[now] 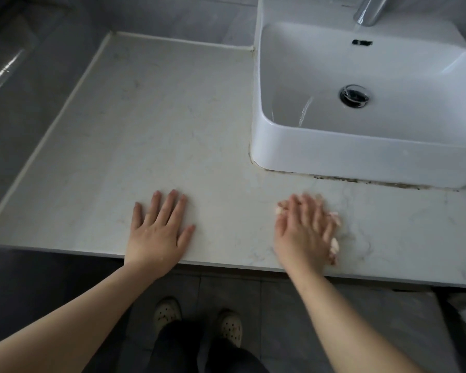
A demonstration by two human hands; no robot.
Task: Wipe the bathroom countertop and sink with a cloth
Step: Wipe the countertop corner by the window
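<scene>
The pale marble countertop (156, 125) fills the middle of the view. A white vessel sink (334, 152) stands on it at the right. My left hand (159, 230) lies flat on the counter near the front edge, fingers spread, holding nothing. My right hand (304, 232) presses flat on a small pale pink cloth (334, 244) in front of the sink. The hand is blurred and covers most of the cloth; only bits show at its edges.
A chrome faucet (369, 9) runs water into the basin, toward the drain (355, 96). Dark grime lines the sink's base (361, 181). Grey tiled walls close the back and left. Below the counter edge are a tiled floor and my feet in pale clogs (167, 310).
</scene>
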